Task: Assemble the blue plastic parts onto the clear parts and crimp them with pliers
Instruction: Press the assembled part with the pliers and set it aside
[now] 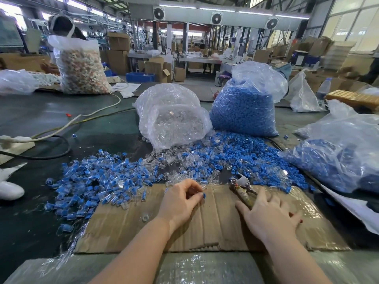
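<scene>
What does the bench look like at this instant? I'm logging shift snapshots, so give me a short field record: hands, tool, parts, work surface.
left hand: left hand pinches a small blue part over the cardboard
right hand: right hand lies with fingers spread on the pliers' handles
tool: pliers on the cardboard sheet, nose pointing away
loose parts: mixed blue and clear pieces heaped beyond the cardboard
stock: clear parts bag; blue parts bag beside it
</scene>
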